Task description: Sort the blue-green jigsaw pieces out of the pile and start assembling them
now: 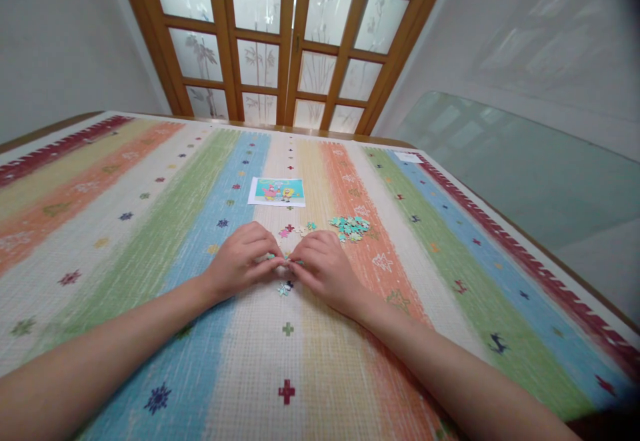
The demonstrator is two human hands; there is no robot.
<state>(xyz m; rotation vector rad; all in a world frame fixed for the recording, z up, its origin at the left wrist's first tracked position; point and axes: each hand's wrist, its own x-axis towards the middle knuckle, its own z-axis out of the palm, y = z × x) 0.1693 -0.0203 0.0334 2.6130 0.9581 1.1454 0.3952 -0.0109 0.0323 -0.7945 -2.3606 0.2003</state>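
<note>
Head view: two bare hands meet at the centre of the frame, forearms running in from the lower left and lower right corners. Left hand (246, 256), thumb and fingers drawn together at the tips; right hand (326, 269) likewise, tips touching or nearly touching the left's. Pinched between them, small puzzle pieces (287, 258), teal bits showing; number and join hidden by the fingers. Loose piece (284, 288), pale and teal, just below the fingertips in the frame. Just above the hands, a pink piece (284, 233) and a short scatter (306, 228) of yellowish and green ones. Heap (353, 228), mostly teal, right of centre, near the right hand, on an orange stripe. Card (278, 192) above the hands, lying flat: pink figure and yellow figure on a teal ground, white margin at its left. Striped cloth (263, 374) covers the surface, printed with crosses, snowflakes, trees. White paper (409, 158) towards the upper right, at the cloth's far corner. Wood-framed doors (289, 48) with patterned panes, top centre.
</note>
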